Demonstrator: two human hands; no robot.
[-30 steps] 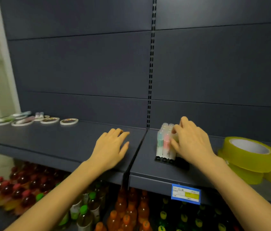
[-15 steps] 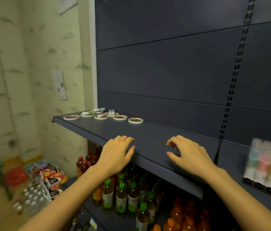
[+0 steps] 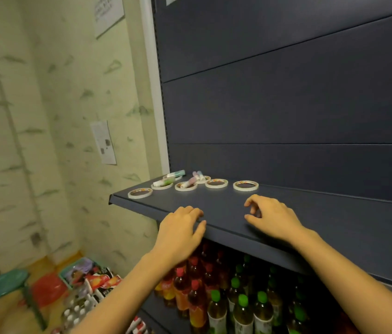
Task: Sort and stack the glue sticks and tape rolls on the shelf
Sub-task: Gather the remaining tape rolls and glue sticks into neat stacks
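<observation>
Several thin white tape rolls lie flat at the left end of the dark shelf (image 3: 310,213); the nearest to my hands is one tape roll (image 3: 245,185), another tape roll (image 3: 140,193) lies by the shelf's left corner. Loose glue sticks rest across the rolls: a green glue stick (image 3: 176,174), a second green one (image 3: 164,182), a pink glue stick (image 3: 189,182). My left hand (image 3: 180,231) rests on the shelf's front edge, fingers relaxed, holding nothing. My right hand (image 3: 270,216) hovers over the shelf just right of it, fingers loosely curled, empty.
Below the shelf stand rows of drink bottles (image 3: 216,297) with red and green caps. A papered wall (image 3: 57,116) bounds the left. On the floor sit a green stool (image 3: 2,284), a basket of packets (image 3: 86,278) and other goods.
My view has swung left, away from the glue stick pack and yellow tape. My right hand let go of that pack and both hands moved left toward the scattered rolls.
</observation>
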